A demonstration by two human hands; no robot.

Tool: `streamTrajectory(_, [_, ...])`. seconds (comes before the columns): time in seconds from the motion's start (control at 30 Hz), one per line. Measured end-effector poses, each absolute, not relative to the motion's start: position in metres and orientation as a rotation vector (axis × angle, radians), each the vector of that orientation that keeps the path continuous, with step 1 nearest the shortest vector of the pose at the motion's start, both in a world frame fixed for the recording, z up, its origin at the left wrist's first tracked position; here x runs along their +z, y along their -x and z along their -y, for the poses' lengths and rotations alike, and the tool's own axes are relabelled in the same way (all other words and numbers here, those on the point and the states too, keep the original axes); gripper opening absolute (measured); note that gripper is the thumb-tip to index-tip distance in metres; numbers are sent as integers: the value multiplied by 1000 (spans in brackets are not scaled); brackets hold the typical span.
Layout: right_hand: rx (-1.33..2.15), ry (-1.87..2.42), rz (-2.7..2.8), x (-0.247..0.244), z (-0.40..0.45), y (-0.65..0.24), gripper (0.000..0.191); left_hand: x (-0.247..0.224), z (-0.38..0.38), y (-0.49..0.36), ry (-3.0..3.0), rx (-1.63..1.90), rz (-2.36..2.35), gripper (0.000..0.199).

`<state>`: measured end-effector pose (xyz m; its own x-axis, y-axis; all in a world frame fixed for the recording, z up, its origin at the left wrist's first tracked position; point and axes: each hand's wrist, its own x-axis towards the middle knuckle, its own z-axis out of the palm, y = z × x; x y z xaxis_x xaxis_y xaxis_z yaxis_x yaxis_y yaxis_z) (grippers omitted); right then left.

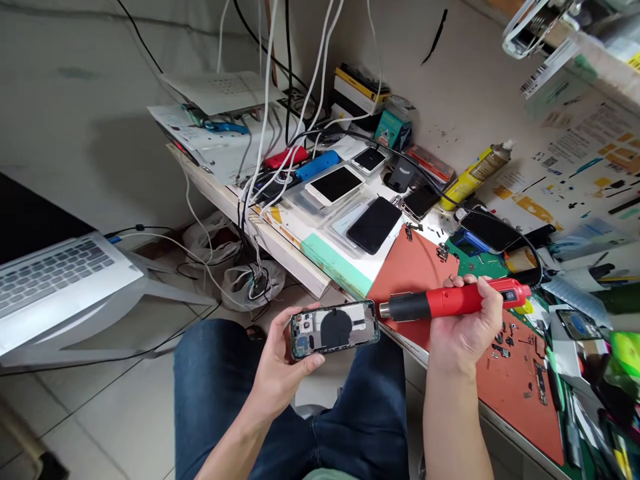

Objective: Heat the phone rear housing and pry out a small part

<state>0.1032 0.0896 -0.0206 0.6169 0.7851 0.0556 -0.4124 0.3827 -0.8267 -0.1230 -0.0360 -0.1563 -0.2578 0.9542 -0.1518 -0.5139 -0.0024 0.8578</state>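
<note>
Above my lap, my left hand (287,357) grips the left end of an opened phone housing (357,327), its inner side turned up. Inside it a black round pad (336,327) and the camera openings at the left end show. My right hand (467,327) is wrapped round a red heat gun (455,300) with a black front part. The gun's metal nozzle (385,311) points left, close to the right end of the housing; whether they touch I cannot tell.
A workbench edge (295,260) runs diagonally beside me. On it lie an orange mat (520,387) with small parts, a black phone (374,225), a white phone (335,185) and a yellow spray can (477,173). White cables (265,120) hang at the back. A laptop (55,267) stands left.
</note>
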Motion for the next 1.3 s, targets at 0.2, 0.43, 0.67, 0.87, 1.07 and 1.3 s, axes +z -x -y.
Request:
streamTrajectory(0.2, [802, 903, 480, -21, -94, -104, 27, -168, 33, 119, -670, 1482, -1275, 83])
streamTrajectory(0.43, [806, 915, 459, -26, -98, -106, 27, -167, 31, 116, -704, 1368, -1317, 90])
streamTrajectory(0.67, [791, 933, 449, -29, -102, -108, 23, -177, 31, 116, -794, 1218, -1466, 97])
streamTrajectory(0.87, [794, 945, 466, -31, -103, -107, 20, -167, 31, 116, -748, 1208, -1430, 99])
streamTrajectory(1.07, [803, 954, 475, -31, -105, -105, 20, -160, 29, 116, -748, 1131, -1491, 100])
streamTrajectory(1.3, [796, 956, 494, -31, -107, -105, 21, -165, 31, 116, -763, 1133, -1508, 100])
